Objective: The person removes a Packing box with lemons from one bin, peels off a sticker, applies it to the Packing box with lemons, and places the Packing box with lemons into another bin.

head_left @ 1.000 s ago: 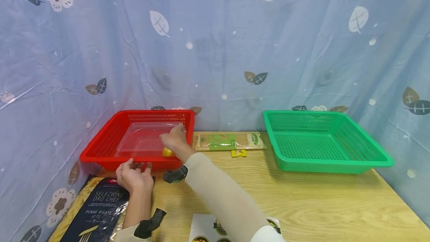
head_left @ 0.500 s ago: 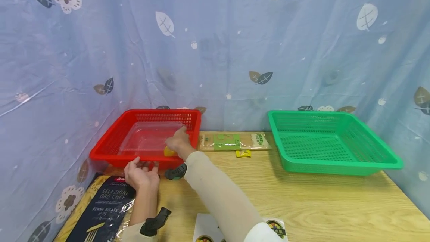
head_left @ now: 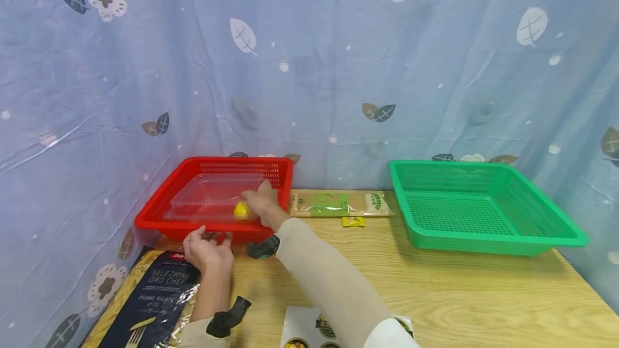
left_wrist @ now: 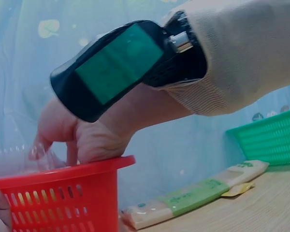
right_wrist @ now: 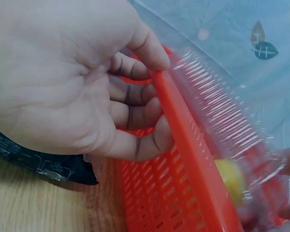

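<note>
In the head view my left hand (head_left: pixel 210 251) grips the front rim of the red basket (head_left: pixel 157 224). The right wrist view shows this left hand (right_wrist: pixel 87 87) up close, its thumb on top of the rim and its fingers curled beneath. Reaching into the basket, my right hand (head_left: pixel 263 203) pinches the right edge of a clear plastic tray (head_left: pixel 208 192). That tray is tilted, with its near edge raised. A round yellow thing (head_left: pixel 242 210) shows beside the right hand, near the front wall. In the left wrist view the right hand (left_wrist: pixel 87 130) bends down over the rim.
A green basket (head_left: pixel 411 238) stands at the right. Between the baskets lie a noodle packet (head_left: pixel 333 204) and a small yellow sachet (head_left: pixel 353 222). A penne bag (head_left: pixel 159 299) lies at front left, and a printed white sheet (head_left: pixel 300 326) at the front edge. A curtain (head_left: pixel 319 69) hangs behind.
The clear tray has risen at its near side and tilted, with my right hand holding its edge. The left hand stays on the rim. The whole head view has shifted slightly left.
</note>
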The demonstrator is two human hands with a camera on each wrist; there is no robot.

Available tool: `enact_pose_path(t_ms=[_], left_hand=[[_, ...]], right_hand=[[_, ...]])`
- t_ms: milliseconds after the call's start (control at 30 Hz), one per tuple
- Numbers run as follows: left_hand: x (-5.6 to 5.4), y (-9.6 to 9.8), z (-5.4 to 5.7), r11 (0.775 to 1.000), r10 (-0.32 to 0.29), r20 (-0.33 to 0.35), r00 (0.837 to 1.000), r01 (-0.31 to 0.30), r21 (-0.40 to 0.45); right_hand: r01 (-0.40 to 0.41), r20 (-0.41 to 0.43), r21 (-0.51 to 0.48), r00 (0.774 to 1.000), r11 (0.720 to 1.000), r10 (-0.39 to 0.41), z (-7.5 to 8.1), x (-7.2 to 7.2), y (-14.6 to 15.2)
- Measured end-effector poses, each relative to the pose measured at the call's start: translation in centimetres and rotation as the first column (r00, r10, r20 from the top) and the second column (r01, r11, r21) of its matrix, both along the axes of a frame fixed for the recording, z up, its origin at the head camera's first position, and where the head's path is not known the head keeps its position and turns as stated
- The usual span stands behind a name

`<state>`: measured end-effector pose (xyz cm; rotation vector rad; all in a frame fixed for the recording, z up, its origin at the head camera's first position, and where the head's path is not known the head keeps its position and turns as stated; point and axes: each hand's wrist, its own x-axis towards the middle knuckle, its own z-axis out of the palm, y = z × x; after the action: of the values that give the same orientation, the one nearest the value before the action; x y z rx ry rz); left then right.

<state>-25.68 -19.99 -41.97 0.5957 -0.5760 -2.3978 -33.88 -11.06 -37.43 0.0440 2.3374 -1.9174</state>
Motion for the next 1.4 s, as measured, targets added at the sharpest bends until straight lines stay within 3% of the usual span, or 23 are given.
enact_pose_path(t_ms=[333, 567, 900, 1200, 1400], left_hand=[[0.2, -0.8, -0.3, 0.999, 0.036, 0.022, 0.999, -0.036, -0.003], [-0.1, -0.3, -0.3, 0.998, 0.056, 0.051, 0.997, -0.055, -0.022], [-0.4, -0.1, 0.6, 0.994, 0.080, 0.069, 0.994, -0.074, -0.083], [1.2, -0.4, 0.9, 0.997, 0.050, 0.088, 0.995, -0.044, -0.068], [1.6, -0.4, 1.0, 0.998, 0.010, 0.078, 0.997, -0.005, -0.067]], right_hand=[[0.011, -0.052, 0.006, 0.999, 1.000, -0.011, 0.3, 0.7, -0.4], [0.007, -0.137, -0.041, 0.990, 0.999, -0.012, 1.8, 0.7, 0.9], [-0.009, -0.107, -0.157, 0.994, 0.988, -0.008, 3.8, 0.7, 4.2], [-0.061, -0.137, -0.223, 0.990, 0.973, 0.031, 6.0, 2.7, 8.5], [-0.084, -0.144, -0.272, 0.988, 0.959, 0.046, 7.0, 3.7, 11.1]])
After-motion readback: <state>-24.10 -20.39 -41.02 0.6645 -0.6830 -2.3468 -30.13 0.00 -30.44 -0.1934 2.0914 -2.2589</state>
